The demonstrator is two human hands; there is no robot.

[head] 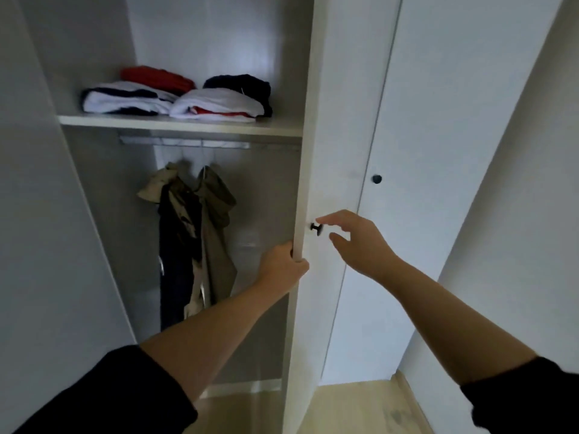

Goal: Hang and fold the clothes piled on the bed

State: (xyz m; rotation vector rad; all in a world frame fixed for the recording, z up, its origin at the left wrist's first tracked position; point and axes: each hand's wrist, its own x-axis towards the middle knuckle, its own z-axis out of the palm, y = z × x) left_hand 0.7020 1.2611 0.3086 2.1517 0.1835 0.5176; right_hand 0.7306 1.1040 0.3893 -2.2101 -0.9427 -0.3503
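Folded clothes point(175, 95) sit on the shelf point(181, 124); beneath it, garments point(191, 233) hang from the rail point(185, 141). Right of them stands the door point(332, 151), your left hand point(282, 264) on its edge, your right hand point(357, 242) beside its knob point(316, 228).

Both arms reach forward and up, forearms bare, black sleeves pushed to the elbows; left hand point(283, 264) grips the door point(338, 151) by its edge, thumb on the near side, fingers hidden behind it; right hand point(354, 242) hangs palm-left with the wrist straight, fingers point(326, 219) loosely spread, index tip above and thumb tip just right of the knob point(316, 228), neither visibly touching it
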